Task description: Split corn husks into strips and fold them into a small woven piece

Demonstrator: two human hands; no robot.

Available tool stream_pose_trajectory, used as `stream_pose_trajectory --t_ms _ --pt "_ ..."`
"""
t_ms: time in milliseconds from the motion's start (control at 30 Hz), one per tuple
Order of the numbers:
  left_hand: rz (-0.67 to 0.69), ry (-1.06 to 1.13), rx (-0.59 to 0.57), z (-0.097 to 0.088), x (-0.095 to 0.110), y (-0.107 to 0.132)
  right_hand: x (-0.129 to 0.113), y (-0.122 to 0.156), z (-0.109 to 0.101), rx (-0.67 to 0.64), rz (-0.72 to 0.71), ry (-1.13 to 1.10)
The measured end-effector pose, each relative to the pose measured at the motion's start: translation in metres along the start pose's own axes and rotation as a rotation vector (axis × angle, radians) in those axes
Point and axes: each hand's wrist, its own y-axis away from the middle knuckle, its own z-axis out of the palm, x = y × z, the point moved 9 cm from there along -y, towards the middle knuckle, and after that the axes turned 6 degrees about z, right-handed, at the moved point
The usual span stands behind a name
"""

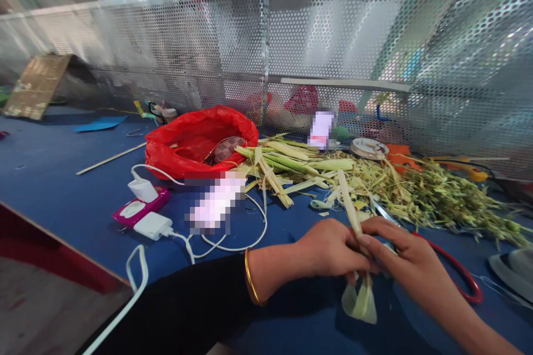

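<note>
Both hands meet at the lower right of the head view, over the blue tabletop. My left hand [328, 247], with a gold bangle at the wrist, is closed around a pale, folded strip that looks like corn husk [348, 199]. Its narrow end points up and away, while a wider, translucent end hangs below the fingers. My right hand [397, 247] pinches the same husk strip between thumb and fingers beside the left. Partly under the right hand lie scissors with red handles [462, 283], their blade showing beyond the fingers.
Husk strips [287, 161] and dried plant stalks [453, 194] lie beyond my hands, near a roll of tape [369, 148]. A red plastic bag [179, 150] stands open at centre-left. Chargers on a pink power strip [144, 208] trail white cables. A perforated metal panel [187, 50] borders the table.
</note>
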Motion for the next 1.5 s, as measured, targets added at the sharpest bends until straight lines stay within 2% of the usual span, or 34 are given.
stream_pose_trajectory --t_ms 67,167,233,333,400,467,533,667,767,900,1067,1133,1233,1400,1433,1500 --pt "-0.022 -0.051 -0.046 0.005 -0.007 -0.001 0.0 0.001 0.001 -0.014 0.043 -0.072" --pt "-0.049 -0.085 -0.058 0.006 -0.011 -0.001 -0.001 0.004 -0.004 0.062 0.059 -0.107" --pt "-0.08 -0.07 -0.07 0.007 -0.012 -0.001 -0.005 0.006 -0.005 0.105 0.027 -0.108" --pt "-0.106 -0.043 -0.093 0.009 -0.012 0.0 -0.013 0.008 -0.002 0.1 -0.075 -0.086" --pt "-0.096 -0.019 -0.069 0.006 -0.008 0.0 -0.013 0.006 0.0 0.092 -0.102 -0.037" --pt "-0.08 0.038 -0.008 -0.002 -0.004 0.0 -0.006 0.001 -0.004 0.09 -0.066 0.01" --pt "-0.09 0.108 0.052 -0.011 -0.003 0.0 0.004 -0.005 -0.007 0.051 0.002 0.021" --pt "-0.077 0.138 0.089 -0.026 -0.004 -0.005 0.015 -0.011 -0.008 -0.084 0.084 0.037" --pt "-0.079 0.129 0.134 -0.033 -0.008 -0.007 0.015 -0.012 -0.014 -0.039 0.1 0.048" --pt "-0.099 0.121 0.139 -0.034 -0.01 -0.007 0.015 -0.014 -0.019 -0.003 0.125 0.006" --pt "-0.107 0.093 0.154 -0.035 -0.01 -0.006 0.018 -0.013 -0.009 -0.179 0.152 -0.014" --pt "-0.117 0.087 0.148 -0.034 -0.011 -0.006 0.018 -0.012 -0.008 -0.203 0.139 0.011" --pt "-0.134 0.076 0.154 -0.034 -0.012 -0.006 0.021 -0.014 -0.017 -0.124 0.136 0.109" --pt "-0.146 0.054 0.155 -0.032 -0.009 -0.004 0.018 -0.016 -0.046 0.206 0.109 0.238" --pt "-0.143 0.034 0.136 -0.029 -0.009 -0.004 0.013 -0.015 -0.047 0.235 0.077 0.229" --pt "-0.149 -0.029 0.076 -0.018 -0.01 -0.002 0.005 -0.013 -0.036 0.186 0.026 0.15"
